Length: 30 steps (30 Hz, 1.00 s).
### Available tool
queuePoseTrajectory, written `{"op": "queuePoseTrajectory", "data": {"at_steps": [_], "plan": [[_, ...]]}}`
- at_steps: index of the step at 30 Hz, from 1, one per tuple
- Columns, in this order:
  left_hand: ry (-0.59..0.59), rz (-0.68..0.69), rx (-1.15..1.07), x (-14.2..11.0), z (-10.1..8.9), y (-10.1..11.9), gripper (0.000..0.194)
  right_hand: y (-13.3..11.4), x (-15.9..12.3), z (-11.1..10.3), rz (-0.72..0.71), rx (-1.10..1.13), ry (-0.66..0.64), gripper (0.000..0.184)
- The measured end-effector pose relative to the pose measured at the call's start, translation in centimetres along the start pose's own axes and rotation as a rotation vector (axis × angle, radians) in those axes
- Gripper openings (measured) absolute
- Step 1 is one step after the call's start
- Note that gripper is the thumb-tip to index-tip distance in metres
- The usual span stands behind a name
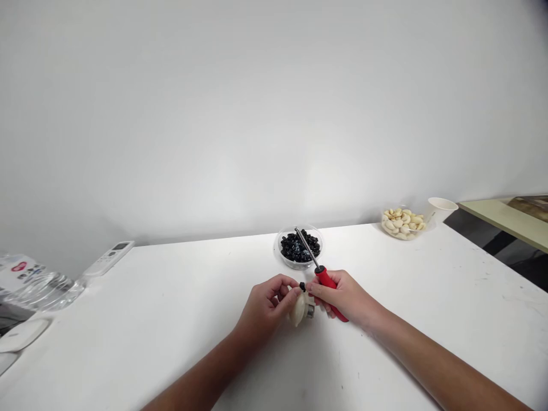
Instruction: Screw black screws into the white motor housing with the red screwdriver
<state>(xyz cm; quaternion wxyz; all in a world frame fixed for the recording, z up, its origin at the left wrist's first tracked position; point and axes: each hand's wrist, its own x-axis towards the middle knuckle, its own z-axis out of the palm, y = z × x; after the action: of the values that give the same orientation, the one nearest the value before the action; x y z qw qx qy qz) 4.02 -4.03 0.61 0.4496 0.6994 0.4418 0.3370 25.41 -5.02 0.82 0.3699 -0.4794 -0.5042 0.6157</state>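
My right hand (338,291) is closed around the red handle of a screwdriver (327,279), its metal shaft slanting up and left over a clear round dish (295,264) of small black parts (297,244). My left hand (272,299) is closed on a cream-coloured rounded part (298,311) with a grey metal piece (310,311) at its right side. Between the fingertips of both hands sits a small black piece (302,286), at the top of the cream part. Which fingers grip it I cannot tell. My fingers partly hide the cream part.
On the white table (171,297), a clear bowl (414,234) of cream-coloured pieces and a white cup (440,210) stand at the back right. At the left lie a remote control (109,258), a water bottle (47,285) and a white object (23,335). A wall rises behind.
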Motion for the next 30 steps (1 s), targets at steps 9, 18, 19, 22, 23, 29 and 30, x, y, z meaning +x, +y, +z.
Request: {"op": "queuePoseTrajectory", "data": {"at_steps": [9, 18, 19, 22, 23, 29, 30], "plan": [[-0.078, -0.089, -0.148, 0.2, -0.3, -0.8, 0.042, 0.6, 0.1, -0.3, -0.013, 0.02, -0.041, 0.04], [-0.078, -0.086, -0.2, 0.3, -0.2, -1.0, 0.039, 0.2, -0.1, -0.3, 0.018, 0.02, -0.078, 0.035], [-0.076, -0.086, -0.216, 0.5, -0.4, -1.0, 0.039, 0.2, -0.1, -0.5, 0.02, 0.031, -0.095, 0.03], [-0.004, -0.1, -0.221, 1.1, -1.7, -1.3, 0.04, -0.1, -0.4, -1.7, 0.012, 0.06, -0.112, 0.017], [0.04, -0.105, -0.202, 1.4, -2.3, -1.4, 0.04, -0.4, -0.5, -2.2, -0.009, 0.043, -0.103, 0.018], [0.099, -0.068, -0.132, 2.6, -5.4, -1.9, 0.034, -2.5, -1.3, -3.7, -0.28, -0.375, -0.012, 0.023], [0.102, -0.069, -0.129, 2.6, -5.6, -2.0, 0.034, -2.7, -1.4, -3.8, -0.306, -0.452, 0.01, 0.023]]}}
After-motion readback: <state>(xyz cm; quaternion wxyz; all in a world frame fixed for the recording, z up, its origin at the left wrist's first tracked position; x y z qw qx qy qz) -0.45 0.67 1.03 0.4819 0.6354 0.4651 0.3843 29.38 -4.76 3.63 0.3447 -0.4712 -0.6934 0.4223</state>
